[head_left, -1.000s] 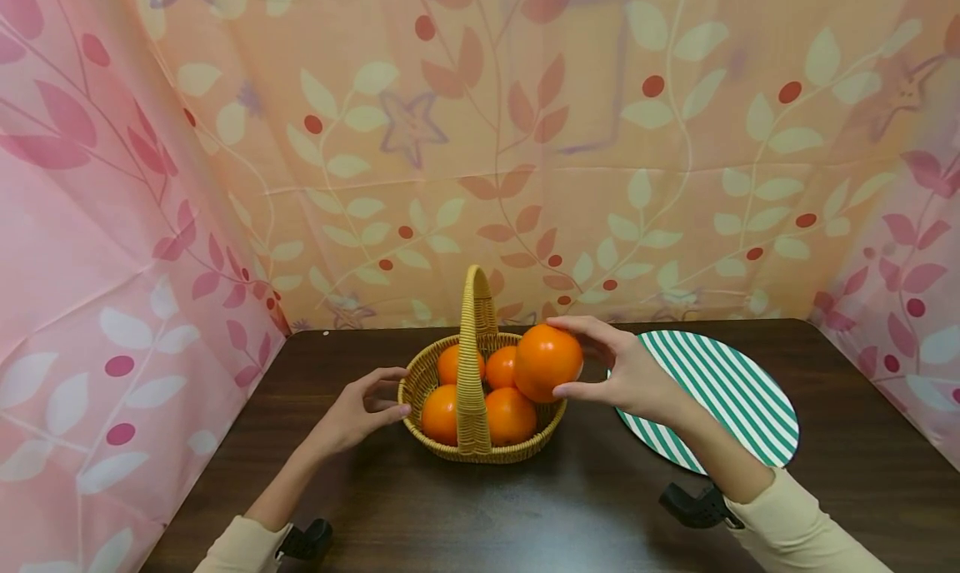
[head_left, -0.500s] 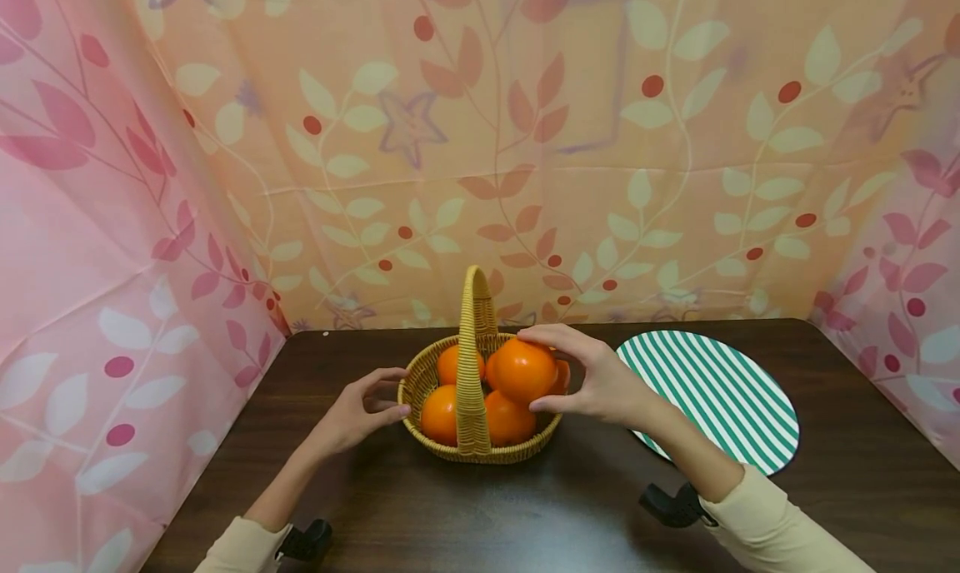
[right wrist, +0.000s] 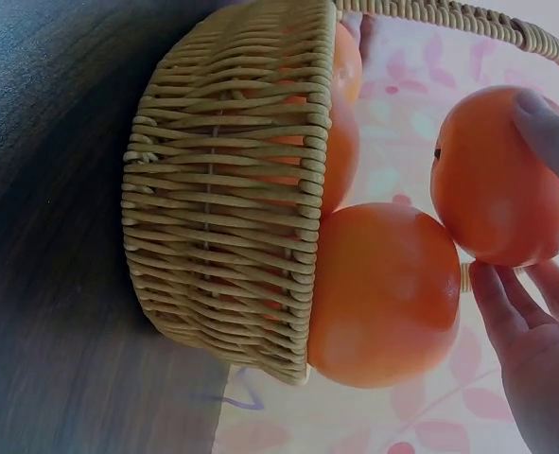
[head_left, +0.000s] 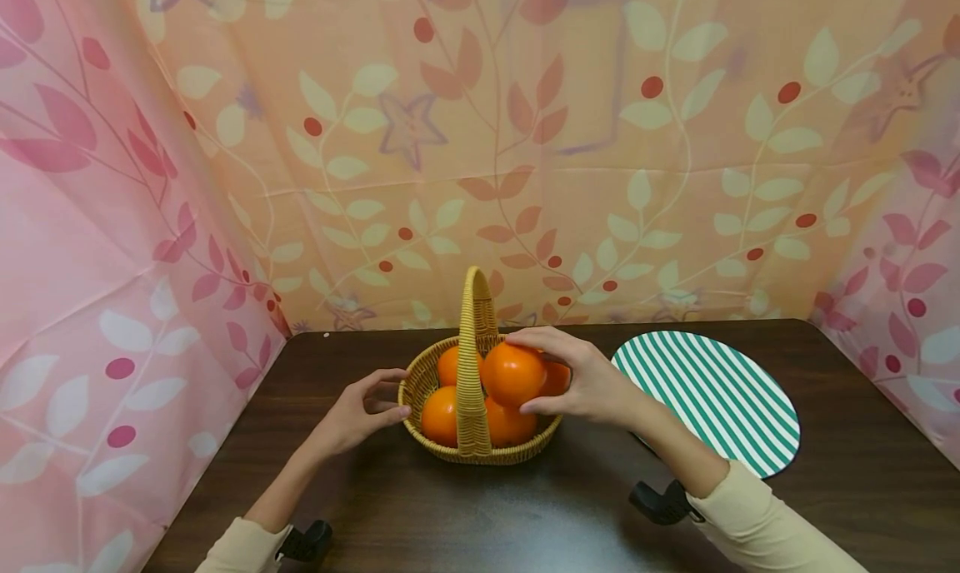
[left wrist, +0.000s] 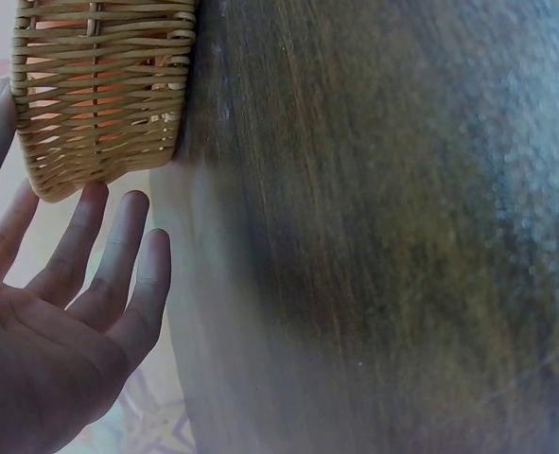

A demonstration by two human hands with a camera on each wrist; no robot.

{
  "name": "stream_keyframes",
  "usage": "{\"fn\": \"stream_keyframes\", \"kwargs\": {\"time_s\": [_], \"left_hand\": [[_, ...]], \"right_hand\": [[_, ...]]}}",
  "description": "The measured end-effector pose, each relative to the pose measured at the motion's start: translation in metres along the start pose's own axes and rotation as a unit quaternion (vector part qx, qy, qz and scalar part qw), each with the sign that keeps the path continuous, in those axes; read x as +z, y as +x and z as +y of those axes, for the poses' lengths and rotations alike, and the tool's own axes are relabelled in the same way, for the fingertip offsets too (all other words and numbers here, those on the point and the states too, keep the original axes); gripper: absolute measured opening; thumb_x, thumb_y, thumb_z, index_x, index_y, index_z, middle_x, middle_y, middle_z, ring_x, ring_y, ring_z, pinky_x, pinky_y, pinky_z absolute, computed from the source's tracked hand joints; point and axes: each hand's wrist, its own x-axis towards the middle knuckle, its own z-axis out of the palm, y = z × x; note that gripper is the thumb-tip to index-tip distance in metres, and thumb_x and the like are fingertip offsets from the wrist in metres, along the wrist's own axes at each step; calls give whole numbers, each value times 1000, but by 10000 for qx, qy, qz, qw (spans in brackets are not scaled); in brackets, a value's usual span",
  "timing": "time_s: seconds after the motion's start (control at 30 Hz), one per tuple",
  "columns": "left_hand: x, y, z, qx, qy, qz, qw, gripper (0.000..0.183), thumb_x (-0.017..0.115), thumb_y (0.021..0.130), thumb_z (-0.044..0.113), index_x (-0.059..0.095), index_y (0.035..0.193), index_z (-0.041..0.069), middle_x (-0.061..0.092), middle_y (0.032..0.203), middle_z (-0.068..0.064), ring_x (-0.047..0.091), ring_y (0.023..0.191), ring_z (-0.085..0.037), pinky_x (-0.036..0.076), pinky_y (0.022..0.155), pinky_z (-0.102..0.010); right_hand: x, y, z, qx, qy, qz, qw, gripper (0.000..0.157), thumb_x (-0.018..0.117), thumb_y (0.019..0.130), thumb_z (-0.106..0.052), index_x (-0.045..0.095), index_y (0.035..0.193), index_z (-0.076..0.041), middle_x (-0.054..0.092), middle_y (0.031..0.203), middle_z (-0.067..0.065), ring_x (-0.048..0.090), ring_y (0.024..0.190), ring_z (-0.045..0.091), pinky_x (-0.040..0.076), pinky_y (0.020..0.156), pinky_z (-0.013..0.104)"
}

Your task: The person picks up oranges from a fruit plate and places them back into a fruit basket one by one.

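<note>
A woven wicker basket with an upright arched handle stands on the table, holding several smooth, glossy round orange fruits. Over its right half, my right hand grips another round orange fruit between thumb and fingers. This fruit sits higher than those in the basket; in the right wrist view it is beside a fruit showing above the rim, and I cannot tell if they touch. My left hand rests its extended fingertips and thumb against the basket's left side.
To the right lies a round green-and-white striped mat, partly behind my right forearm. The dark wooden table reaches back to a leaf-patterned cloth. Black camera mounts are strapped to both wrists.
My right hand has carried its fruit leftward and slightly lower, from the basket's right edge toward the handle. A fruit at the right of the basket now shows behind it. My left hand stays put.
</note>
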Motion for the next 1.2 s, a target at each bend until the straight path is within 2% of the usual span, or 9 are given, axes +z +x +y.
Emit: {"fn": "stream_keyframes", "kwargs": {"time_s": [0.27,0.43,0.6,0.73,0.97,1.07,1.2], "left_hand": [[1,0,1,45,64,-22,10000,54,74,95,9,51,142,-2,52,136,-30,69,104,-39,58,84,-37],[1,0,2,21,91,-6,10000,54,74,95,9,51,142,-2,52,137,-30,68,105,-39,58,84,-37],[2,0,3,7,75,-17,10000,54,74,95,9,51,142,-2,52,137,-30,68,105,-39,58,83,-36],[3,1,3,25,73,-24,10000,54,74,95,9,51,142,-2,52,136,-31,69,105,-38,58,83,-37],[3,1,3,11,132,34,9999,54,75,94,10,52,142,-1,53,136,-30,69,105,-38,58,84,-37],[3,1,4,-35,117,46,9999,54,75,94,10,52,142,0,53,137,-30,69,105,-38,58,83,-37],[3,0,3,-61,118,56,9999,54,76,94,12,53,141,0,52,137,-30,68,105,-40,58,83,-37]], "right_hand": [[3,1,1,52,21,3,10000,76,94,75,-19,58,142,-10,56,142,1,52,127,22,51,98,41],[1,2,0,70,349,70,9993,73,92,76,-12,59,141,-9,56,141,5,54,126,26,51,99,43],[-10,-3,-2,205,638,221,9975,71,89,78,-3,57,141,-5,54,142,11,56,126,26,49,100,48],[-24,-14,-2,382,683,408,9961,68,86,79,3,58,140,-5,55,141,8,57,124,23,49,100,45],[-48,-42,7,634,121,703,9954,59,85,79,5,65,132,-10,62,128,4,62,115,20,53,94,40],[-53,-57,12,761,-132,745,9942,53,83,81,6,67,128,-12,66,121,1,66,108,18,54,92,32],[-56,-76,19,1048,-348,726,9912,43,80,85,2,69,123,-14,69,114,-2,69,100,19,55,88,28]]}}
